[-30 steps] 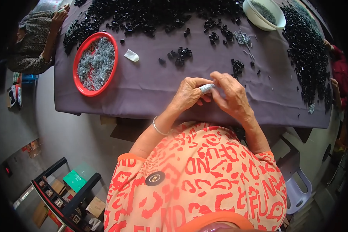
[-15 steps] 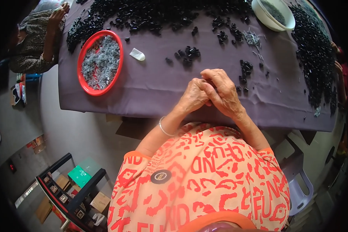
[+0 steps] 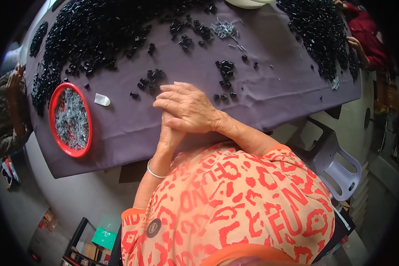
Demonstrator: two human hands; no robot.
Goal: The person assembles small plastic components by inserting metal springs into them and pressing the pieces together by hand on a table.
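Over the near part of the cloth-covered table [image 3: 124, 128], my right hand [image 3: 188, 107] lies across my left hand [image 3: 171, 132], its fingers stretched out. The right hand covers most of the left, so the left fingers are hidden. No object shows in either hand. Just beyond the fingertips sits a small cluster of black plastic pieces [image 3: 147, 82]. More black pieces [image 3: 225, 73] lie in a loose line to the right. On the left, a red basin [image 3: 90, 128] holds many thin grey pins [image 3: 71, 117], with a small white fingertip-shaped cover [image 3: 102, 99] beside it.
Large heaps of black pieces spread across the far left [image 3: 93, 40] and far right [image 3: 317, 33]. Loose grey pins [image 3: 223, 29] lie near a pale bowl [image 3: 248, 3]. Other people [image 3: 370, 37] are at both sides. A grey plastic chair [image 3: 341, 170] stands at right.
My view has swung, so the table appears tilted and shifted left. The clasped hands have loosened: the right fingers are now stretched out over the left hand.
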